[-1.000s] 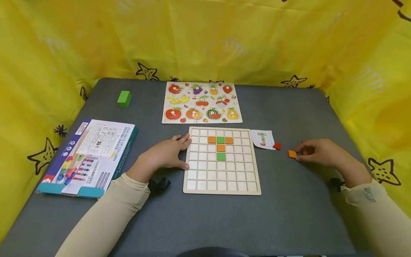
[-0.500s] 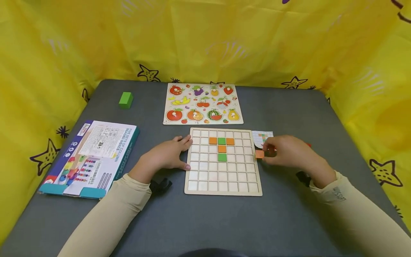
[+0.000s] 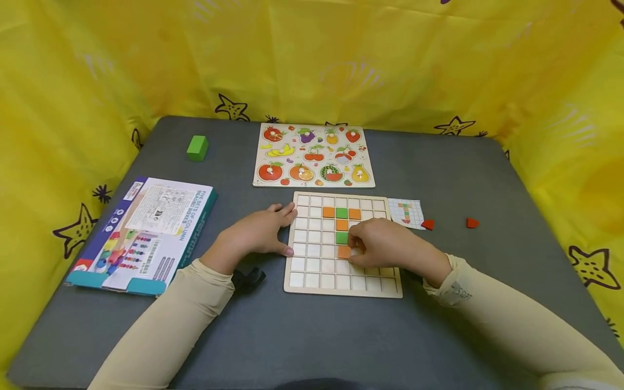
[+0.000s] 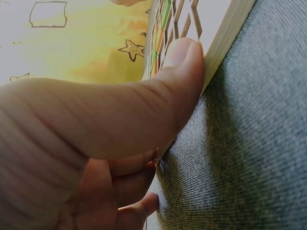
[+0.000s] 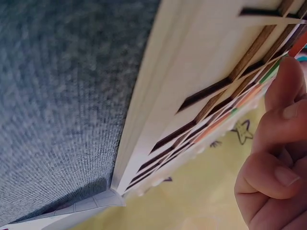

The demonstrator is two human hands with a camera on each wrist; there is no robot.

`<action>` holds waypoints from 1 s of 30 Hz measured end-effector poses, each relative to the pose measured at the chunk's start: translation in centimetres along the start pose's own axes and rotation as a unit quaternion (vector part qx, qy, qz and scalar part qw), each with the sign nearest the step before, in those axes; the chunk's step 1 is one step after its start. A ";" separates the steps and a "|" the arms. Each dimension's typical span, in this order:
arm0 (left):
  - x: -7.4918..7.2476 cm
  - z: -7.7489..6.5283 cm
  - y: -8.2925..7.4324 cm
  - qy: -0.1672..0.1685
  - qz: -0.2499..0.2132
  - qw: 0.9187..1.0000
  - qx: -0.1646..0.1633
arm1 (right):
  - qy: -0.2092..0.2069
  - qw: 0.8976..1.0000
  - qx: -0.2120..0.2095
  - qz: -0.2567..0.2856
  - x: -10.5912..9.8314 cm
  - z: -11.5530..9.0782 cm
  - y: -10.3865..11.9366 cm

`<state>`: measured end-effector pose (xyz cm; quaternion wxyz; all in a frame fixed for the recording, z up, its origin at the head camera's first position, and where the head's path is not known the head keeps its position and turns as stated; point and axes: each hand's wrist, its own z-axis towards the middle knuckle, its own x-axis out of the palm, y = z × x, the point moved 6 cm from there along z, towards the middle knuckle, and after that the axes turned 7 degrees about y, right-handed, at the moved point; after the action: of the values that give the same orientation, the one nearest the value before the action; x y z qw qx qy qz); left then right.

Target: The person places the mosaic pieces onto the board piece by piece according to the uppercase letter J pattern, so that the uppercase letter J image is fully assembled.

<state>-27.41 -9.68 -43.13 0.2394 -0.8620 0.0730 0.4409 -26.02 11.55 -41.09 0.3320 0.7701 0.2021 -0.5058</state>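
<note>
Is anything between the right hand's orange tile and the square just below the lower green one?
Nothing visible: the right hand holds the orange tile at that square on the board, just below the green tile. Whether it's fully seated, I can't tell.

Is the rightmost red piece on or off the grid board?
Off: the rightmost red piece lies on the grey table, apart from the grid board.

Booth-like place: yellow cloth (image 3: 292, 65) around gray table (image 3: 273, 336).
</note>
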 end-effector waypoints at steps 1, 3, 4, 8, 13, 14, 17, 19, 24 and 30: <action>0.0 0.0 0.0 0.000 0.000 1.000 -0.001 | 0.000 1.000 0.002 0.002 0.0 0.0 0.0; -0.1 0.0 0.0 0.000 0.001 1.000 -0.003 | 0.004 1.000 0.003 0.008 0.0 0.2 -0.1; -0.1 0.0 0.0 0.000 0.001 1.000 -0.003 | 0.006 1.000 0.005 0.011 0.0 0.2 -0.2; 0.0 0.0 0.0 0.002 0.001 1.000 -0.003 | 0.012 1.000 0.006 0.015 0.0 0.4 -0.4; 0.0 0.0 0.1 0.005 -0.003 1.000 -0.003 | 0.010 1.000 -0.014 0.018 -0.1 0.6 -0.2; 0.0 0.0 0.1 0.004 -0.003 1.000 -0.001 | 0.008 1.000 -0.020 0.019 -0.1 0.7 -0.2; -0.2 -0.1 0.0 -0.001 -0.005 1.000 0.002 | 0.003 1.000 -0.025 0.017 -0.2 0.6 -0.2; -0.2 -0.2 0.0 -0.004 -0.004 1.000 0.004 | -0.002 1.000 -0.022 0.022 -0.4 0.4 -0.4; -0.1 -0.4 0.1 -0.004 -0.001 1.000 0.006 | -0.029 0.999 0.020 0.037 -1.4 -1.8 -3.1; -0.2 -0.3 0.0 -0.004 -0.004 1.000 0.014 | -0.068 0.985 0.157 0.036 -2.9 -7.5 -10.4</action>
<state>-27.30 -9.88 -42.81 0.2535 -0.8572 0.0750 0.4419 -29.12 24.24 -39.61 0.2376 0.7832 0.0691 -0.5705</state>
